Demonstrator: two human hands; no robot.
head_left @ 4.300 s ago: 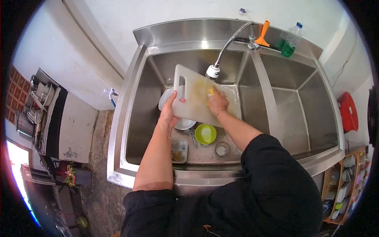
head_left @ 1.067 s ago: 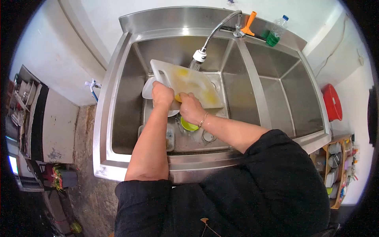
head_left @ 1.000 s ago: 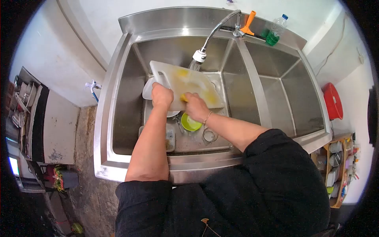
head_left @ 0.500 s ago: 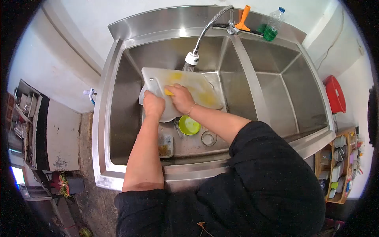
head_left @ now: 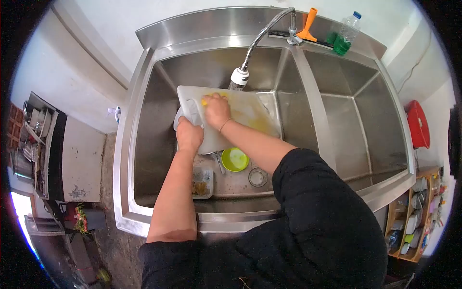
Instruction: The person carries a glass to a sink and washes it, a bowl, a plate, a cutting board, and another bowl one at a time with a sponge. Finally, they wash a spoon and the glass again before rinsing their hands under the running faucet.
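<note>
A white cutting board with yellow stains is held tilted over the left basin, below a running spray tap. My left hand grips its left edge near the handle slot. Pressed on the board's upper left part, my right hand is closed around a yellow sponge, mostly hidden by the fingers. Part of a whitish round item shows behind the board's left edge. Below the board lie a lime green bowl, a glass and a clear container with brownish bits.
The right basin lies beyond a steel divider. On the back ledge are an orange-handled squeegee and a bottle of green liquid. A red basin hangs at the right, above a wooden rack.
My right hand has moved up a little on the board with the sponge. The board has tilted slightly, and the whole view has shifted a little.
</note>
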